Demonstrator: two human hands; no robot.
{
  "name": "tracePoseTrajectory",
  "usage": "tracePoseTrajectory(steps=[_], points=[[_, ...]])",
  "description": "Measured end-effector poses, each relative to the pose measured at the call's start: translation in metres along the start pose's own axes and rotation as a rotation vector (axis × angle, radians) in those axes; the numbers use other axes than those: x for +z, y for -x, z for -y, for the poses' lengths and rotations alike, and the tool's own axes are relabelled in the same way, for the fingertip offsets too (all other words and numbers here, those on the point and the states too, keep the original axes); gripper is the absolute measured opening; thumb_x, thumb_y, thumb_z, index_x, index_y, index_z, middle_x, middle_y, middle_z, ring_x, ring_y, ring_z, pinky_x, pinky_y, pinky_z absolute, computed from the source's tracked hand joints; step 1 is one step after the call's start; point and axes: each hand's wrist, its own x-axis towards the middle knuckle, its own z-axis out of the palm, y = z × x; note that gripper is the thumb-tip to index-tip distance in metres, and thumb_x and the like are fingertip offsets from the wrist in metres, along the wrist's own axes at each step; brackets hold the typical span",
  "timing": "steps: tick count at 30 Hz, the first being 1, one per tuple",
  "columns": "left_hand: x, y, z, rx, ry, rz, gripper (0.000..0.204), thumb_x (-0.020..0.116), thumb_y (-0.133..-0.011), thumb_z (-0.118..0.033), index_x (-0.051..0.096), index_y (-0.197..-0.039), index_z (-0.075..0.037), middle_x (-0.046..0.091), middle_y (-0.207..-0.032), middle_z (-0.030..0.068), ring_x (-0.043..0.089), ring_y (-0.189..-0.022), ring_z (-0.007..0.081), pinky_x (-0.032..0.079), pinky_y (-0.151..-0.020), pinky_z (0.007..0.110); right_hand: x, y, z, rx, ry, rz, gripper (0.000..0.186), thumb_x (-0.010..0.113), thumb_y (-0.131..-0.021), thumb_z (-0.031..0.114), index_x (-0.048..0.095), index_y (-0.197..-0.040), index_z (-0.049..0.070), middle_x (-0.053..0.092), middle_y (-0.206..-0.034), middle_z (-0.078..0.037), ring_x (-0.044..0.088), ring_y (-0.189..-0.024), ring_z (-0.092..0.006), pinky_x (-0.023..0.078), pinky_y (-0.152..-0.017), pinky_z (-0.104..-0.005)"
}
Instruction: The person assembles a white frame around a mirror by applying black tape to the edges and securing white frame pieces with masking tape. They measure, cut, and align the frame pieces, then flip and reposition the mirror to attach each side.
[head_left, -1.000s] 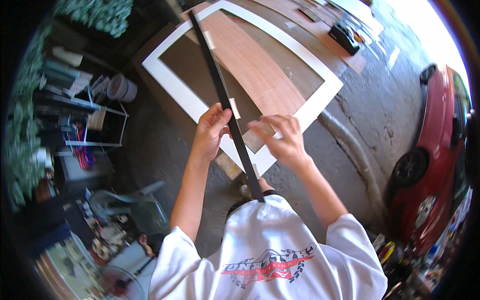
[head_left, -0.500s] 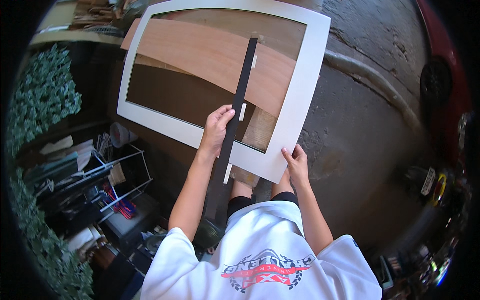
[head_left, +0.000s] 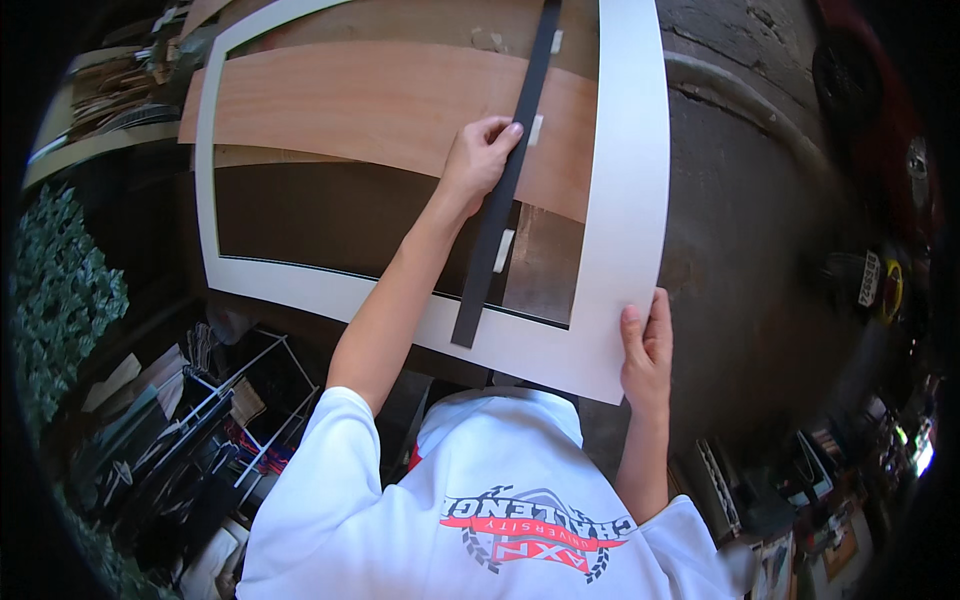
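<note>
Left hand [head_left: 482,158] has its fingers curled, seemingly pinching the black strip [head_left: 505,185]; right hand [head_left: 646,348] (fingers together) grips the white frame's [head_left: 630,200] near right corner.

Strip [head_left: 505,180] across frame [head_left: 630,200], left hand [head_left: 480,155] on it — right hand [head_left: 645,350] at corner

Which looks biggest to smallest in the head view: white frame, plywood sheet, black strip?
1. white frame
2. plywood sheet, spanning most of the frame's width
3. black strip, long but narrow, held by the left hand
</note>
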Motion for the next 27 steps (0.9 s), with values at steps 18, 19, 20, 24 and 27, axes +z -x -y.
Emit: tracePoseTrajectory(steps=[18,19,20,24,27], points=[[-0.026,0.098,0.028,0.017,-1.048,0.129,0.039,0.081,-0.084,-0.033,0.063,-0.097,-0.001,0.068,-0.093,0.0161,0.069,-0.087,0.0369,0.055,-0.075,0.046,-0.009,0.008,-0.014,0.448,-0.12,0.022,0.059,0.075,-0.089,0.008,0.048,-0.14,-0.005,0.065,-0.119,-0.011,0.062,-0.105,-0.015,0.049,-0.093,-0.0302],[-0.024,0.097,0.029,-0.005,-1.068,0.12,0.039,0.081,-0.083,-0.032,0.063,-0.097,-0.001,0.069,-0.093,0.015,0.069,-0.087,0.0352,0.055,-0.075,0.044,-0.008,0.01,-0.012,0.425,-0.099,0.036,0.059,0.075,-0.089,0.007,0.048,-0.14,-0.005,0.065,-0.119,-0.011,0.062,-0.105,-0.0151,0.049,-0.093,-0.0303],[-0.02,0.096,0.032,-0.004,-1.08,0.106,0.038,0.082,-0.083,-0.031,0.064,-0.097,-0.001,0.069,-0.094,0.0139,0.069,-0.087,0.0335,0.055,-0.075,0.043,-0.007,0.011,-0.01,0.4,-0.075,0.051,0.059,0.075,-0.089,0.007,0.048,-0.14,-0.005,0.066,-0.119,-0.011,0.063,-0.105,-0.0153,0.049,-0.093,-0.0305],[-0.019,0.091,0.037,-0.002,-1.051,0.079,0.035,0.085,-0.08,-0.023,0.063,-0.097,-0.001,0.069,-0.089,0.0131,0.068,-0.08,0.03,0.055,-0.073,0.04,-0.001,0.012,0.002,0.352,-0.037,0.04,0.059,0.075,-0.089,0.004,0.047,-0.14,-0.006,0.066,-0.117,-0.011,0.063,-0.105,-0.0152,0.05,-0.092,-0.0292],[-0.023,0.088,0.033,-0.246,-0.784,0.175,0.031,0.084,-0.081,-0.018,0.063,-0.095,-0.001,0.067,-0.082,0.011,0.065,-0.072,0.0234,0.054,-0.07,0.037,0.005,0.016,0.018,0.3,-0.009,0.016,0.056,0.073,-0.09,0.003,0.047,-0.139,-0.007,0.066,-0.117,-0.011,0.063,-0.103,-0.0148,0.05,-0.091,-0.0284]])
